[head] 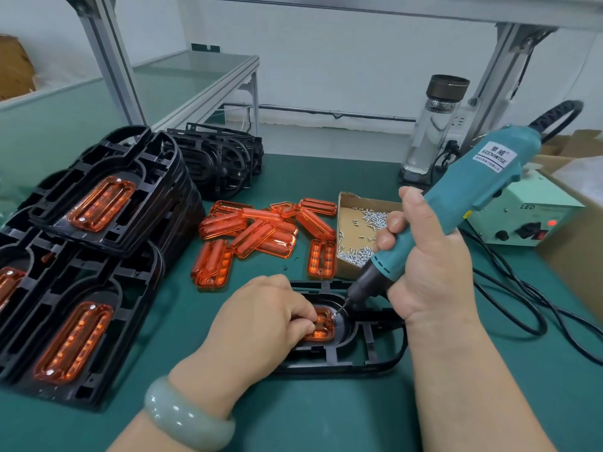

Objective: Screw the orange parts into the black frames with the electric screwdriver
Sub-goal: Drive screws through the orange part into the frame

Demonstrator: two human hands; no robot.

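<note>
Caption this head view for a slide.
Left hand holds orange part in black frame; right hand sets electric screwdriver tip on it.

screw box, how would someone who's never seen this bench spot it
On the green mat, look right of the loose pile of orange parts. A small open cardboard box sits there, behind the right hand holding the teal screwdriver. Unlike its neighbours, it holds tiny silver screws.

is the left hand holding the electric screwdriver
No, the right hand grips the electric screwdriver, while the left hand holds the orange part in the black frame.
</note>
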